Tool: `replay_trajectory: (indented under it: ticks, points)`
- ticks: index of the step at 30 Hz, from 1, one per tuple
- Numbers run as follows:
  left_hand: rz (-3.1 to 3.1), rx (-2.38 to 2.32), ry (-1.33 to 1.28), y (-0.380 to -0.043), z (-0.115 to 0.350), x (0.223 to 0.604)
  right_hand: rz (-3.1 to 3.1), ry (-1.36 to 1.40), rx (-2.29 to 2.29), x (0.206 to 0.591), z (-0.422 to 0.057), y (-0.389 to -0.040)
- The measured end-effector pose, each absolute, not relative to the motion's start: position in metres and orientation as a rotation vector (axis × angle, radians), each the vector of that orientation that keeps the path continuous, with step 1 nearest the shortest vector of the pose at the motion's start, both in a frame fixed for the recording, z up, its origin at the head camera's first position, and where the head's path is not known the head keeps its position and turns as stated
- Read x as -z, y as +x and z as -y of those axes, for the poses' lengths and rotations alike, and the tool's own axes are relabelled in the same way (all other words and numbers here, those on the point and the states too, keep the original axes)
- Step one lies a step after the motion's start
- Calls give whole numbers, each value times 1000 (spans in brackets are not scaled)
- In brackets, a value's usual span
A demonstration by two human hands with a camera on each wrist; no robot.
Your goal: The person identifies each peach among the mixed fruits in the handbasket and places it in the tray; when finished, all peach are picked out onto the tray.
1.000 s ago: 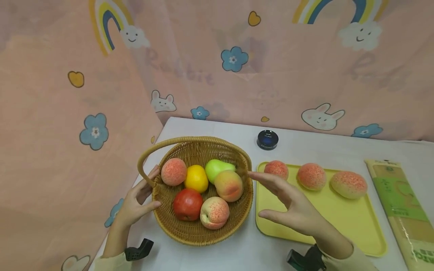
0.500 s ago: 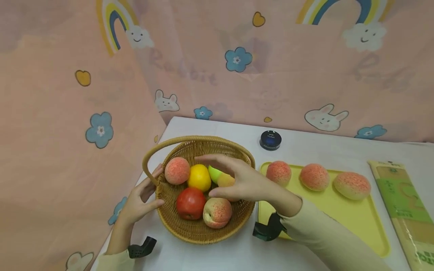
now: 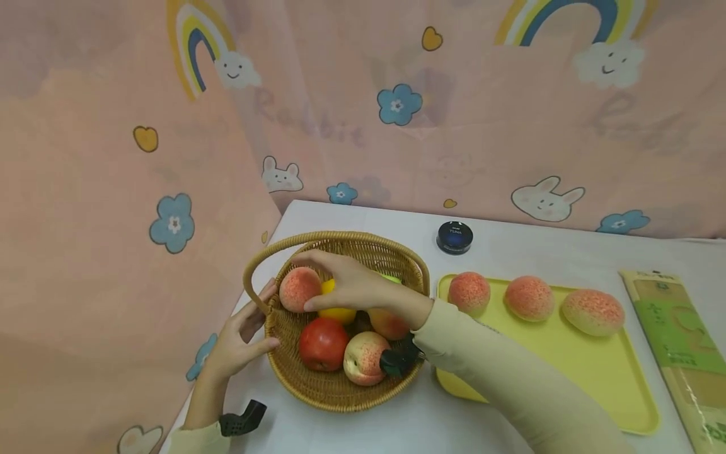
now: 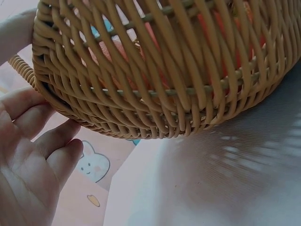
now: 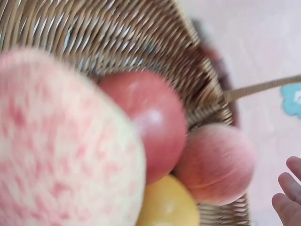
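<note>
Pink peach (image 3: 299, 289), just beside right grip (image 3: 354, 284)

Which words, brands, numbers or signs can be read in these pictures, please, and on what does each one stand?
"TUNA": on the dark round tin; its smaller print is too small to read.
"Rabbit": faint, on the pink backdrop; the lettering farther right is too faint.
Long package with green label: has print, but I cannot read it reliably.

a dark round tin (image 3: 455, 237) and a green-labelled packet (image 3: 675, 343) lie in front of pink cloth (image 3: 482, 132) with 2 rainbows (image 3: 184, 50).
</note>
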State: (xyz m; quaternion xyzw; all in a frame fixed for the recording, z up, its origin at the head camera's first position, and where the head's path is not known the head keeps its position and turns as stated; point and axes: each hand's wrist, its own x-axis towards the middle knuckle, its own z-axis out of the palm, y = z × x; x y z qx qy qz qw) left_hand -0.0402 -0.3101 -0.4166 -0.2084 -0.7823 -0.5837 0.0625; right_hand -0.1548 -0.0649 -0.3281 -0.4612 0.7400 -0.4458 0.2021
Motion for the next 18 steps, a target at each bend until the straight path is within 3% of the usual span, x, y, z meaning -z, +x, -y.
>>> replay_trajectory:
  ticks: [18]
  points:
    - [2333,1764,-640,-42,309,420,-2008,-1174,1198,359,87,-174]
